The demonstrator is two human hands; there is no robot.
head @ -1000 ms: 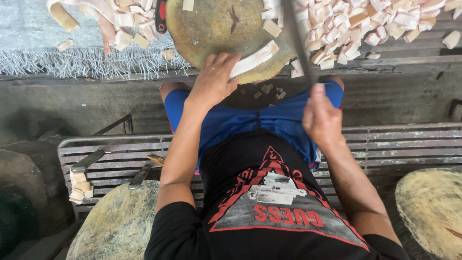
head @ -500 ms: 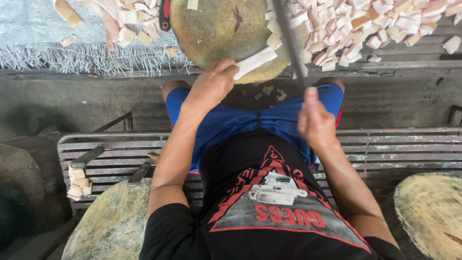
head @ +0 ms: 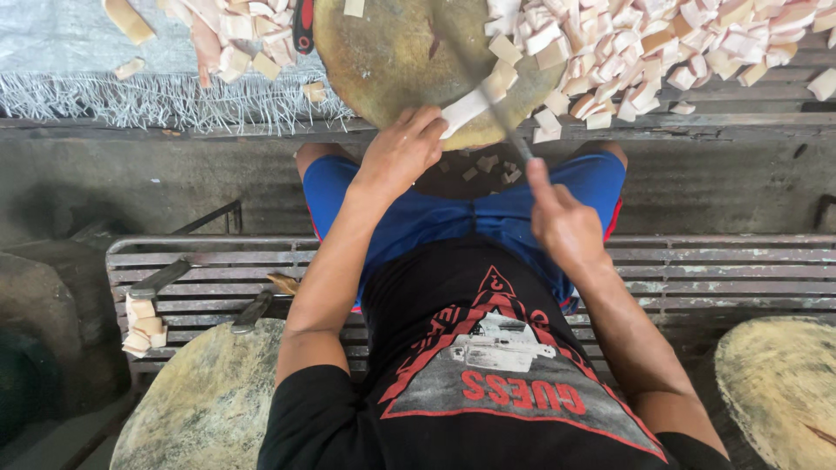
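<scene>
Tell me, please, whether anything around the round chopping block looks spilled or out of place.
Yes: several small pale cut pieces lie on the dark ground below the chopping block, between the person's knees, apart from the heap on the slats. The left hand holds a pale strip at the block's edge; the right hand holds a knife.

You sit on a grey slatted metal bench (head: 697, 270) over a dark concrete floor (head: 139, 187). A fringed grey mat (head: 61, 52) lies ahead in even daylight.
</scene>
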